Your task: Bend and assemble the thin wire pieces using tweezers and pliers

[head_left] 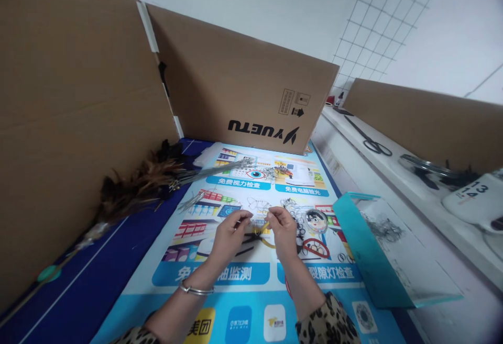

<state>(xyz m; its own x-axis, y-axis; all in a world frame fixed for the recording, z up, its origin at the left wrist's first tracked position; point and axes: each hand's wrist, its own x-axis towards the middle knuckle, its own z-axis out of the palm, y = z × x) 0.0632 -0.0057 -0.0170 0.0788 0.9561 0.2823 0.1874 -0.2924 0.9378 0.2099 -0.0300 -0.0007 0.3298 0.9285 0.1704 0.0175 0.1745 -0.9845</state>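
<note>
My left hand (231,235) and my right hand (282,229) are held close together over a printed poster (220,302). The fingers of both hands are pinched on a thin wire piece (257,222) stretched between them. A small yellow-handled tool (264,227) shows at my right fingertips. Just beyond my hands lie bent wire shapes (258,205) and a heap of small metal rings (293,209). A round clear container (316,219) sits to the right of my right hand. A bracelet is on my left wrist.
Tall cardboard panels (243,82) wall in the left and back. A feather duster (137,187) lies at the left on the blue surface. A teal-edged clear tray (387,250) with metal bits stands at the right. Scissors (371,140) rest on the white ledge.
</note>
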